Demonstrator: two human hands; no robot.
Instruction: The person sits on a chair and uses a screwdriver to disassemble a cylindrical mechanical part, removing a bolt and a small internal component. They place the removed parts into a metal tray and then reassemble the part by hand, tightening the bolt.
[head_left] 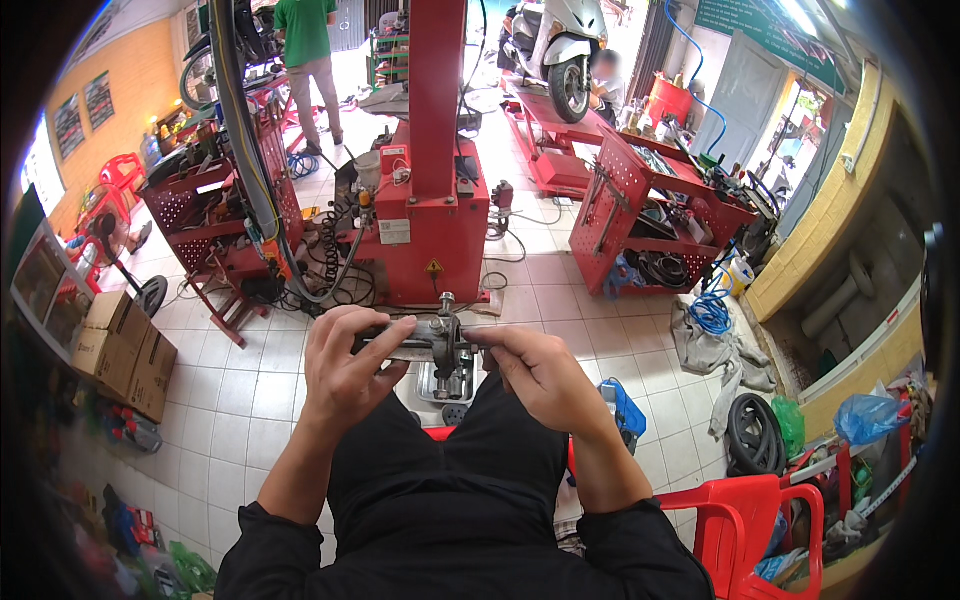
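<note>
In front of my lap, my left hand (350, 360) grips the left side of a dark metal mechanical part (447, 335), fingers laid over its top and thumb beneath. A bolt or stud stands up from the middle of this part. From the other side, my right hand (535, 375) pinches its right end, with the index finger stretched along it. What lies between those fingertips is partly hidden. Directly below, a shallow metal tray (427, 390) on the floor holds several small metal pieces, half covered by the part and my knees.
A red machine (430, 255) with a tall column stands ahead. Red tool carts (610, 200) flank it, hoses and cables around. Cardboard boxes (120, 350) sit left. At right are a blue basket (625, 410), black tyres (757, 437) and a red chair (725, 520). Two people are farther back.
</note>
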